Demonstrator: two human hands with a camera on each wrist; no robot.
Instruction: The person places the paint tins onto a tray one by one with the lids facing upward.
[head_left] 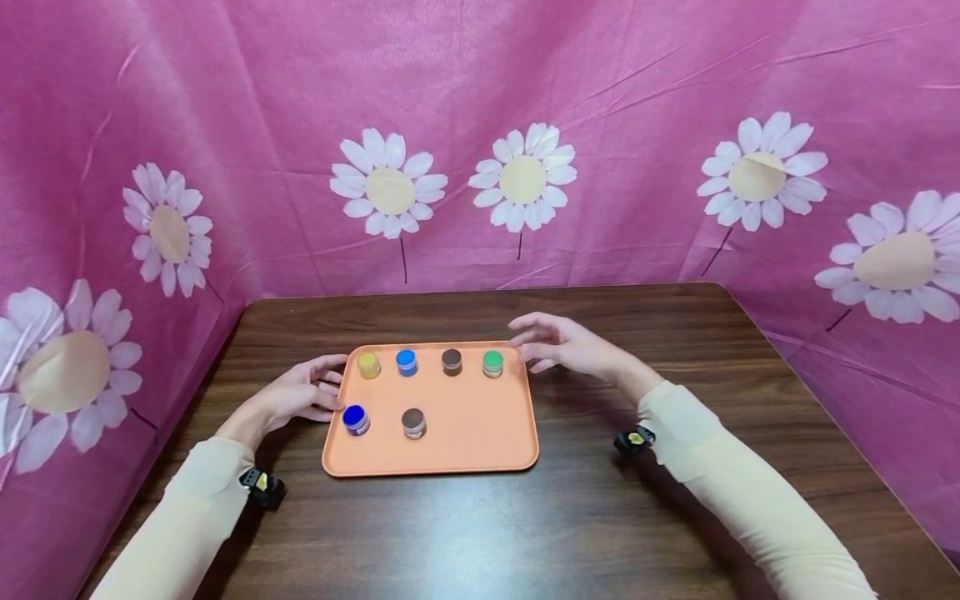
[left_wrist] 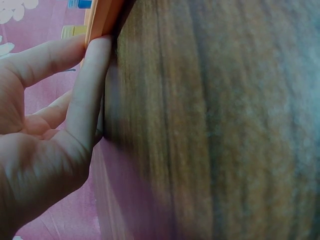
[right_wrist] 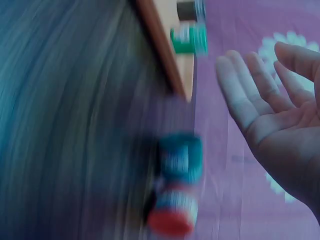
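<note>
An orange tray lies on the wooden table. On it stand small paint jars: a yellow jar, a blue jar, a dark brown jar and a green jar along the far side. Nearer are a dark blue jar and a brown jar. My left hand touches the tray's left rim with extended fingertips. Beside the far right corner, my right hand is held with loosely bent fingers and nothing in them, its fingertips close to the rim.
In the right wrist view, a blurred teal jar and a red jar stand on the table beyond the tray; the head view does not show them. A pink curtain with white flowers surrounds the table at the back and sides.
</note>
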